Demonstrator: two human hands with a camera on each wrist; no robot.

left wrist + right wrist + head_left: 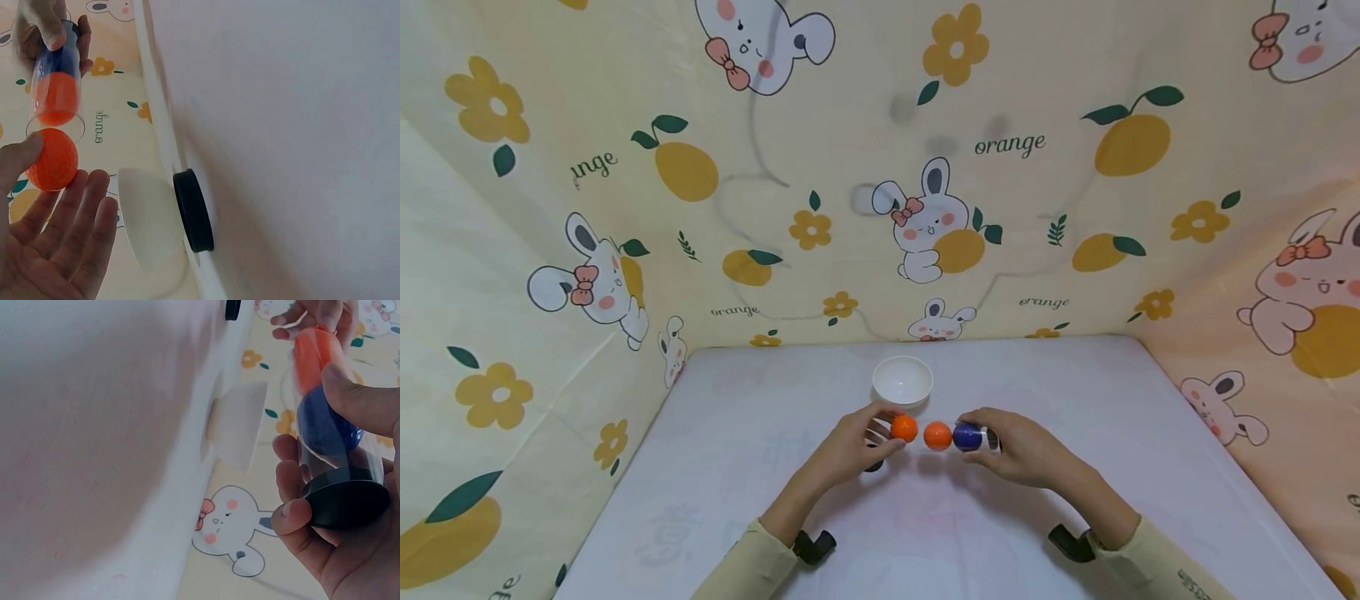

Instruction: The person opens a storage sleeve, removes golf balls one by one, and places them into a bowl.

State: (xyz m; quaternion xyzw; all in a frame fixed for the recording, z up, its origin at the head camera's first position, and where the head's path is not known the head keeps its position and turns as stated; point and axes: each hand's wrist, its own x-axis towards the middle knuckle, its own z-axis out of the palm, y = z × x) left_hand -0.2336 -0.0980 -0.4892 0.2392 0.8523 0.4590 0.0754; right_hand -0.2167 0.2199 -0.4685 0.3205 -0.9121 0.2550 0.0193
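Observation:
My left hand [859,450] pinches an orange ball [904,428] between thumb and fingertips. In the left wrist view this ball [54,160] has a dimpled surface and sits at the open mouth of a clear tube [75,119]. My right hand [1018,447] grips that tube, which lies roughly sideways above the table with its mouth toward the left hand. Inside it are a second orange ball [937,436] and a dark blue ball [967,437]. The right wrist view shows the tube's black end [347,503] against the right palm.
Behind the left hand a white bowl [902,381] stands on the white-covered table [760,417]. A black round cap [195,211] rests on the table, partly covered by the left hand in the head view. Patterned cloth [850,275] rises at the back and sides.

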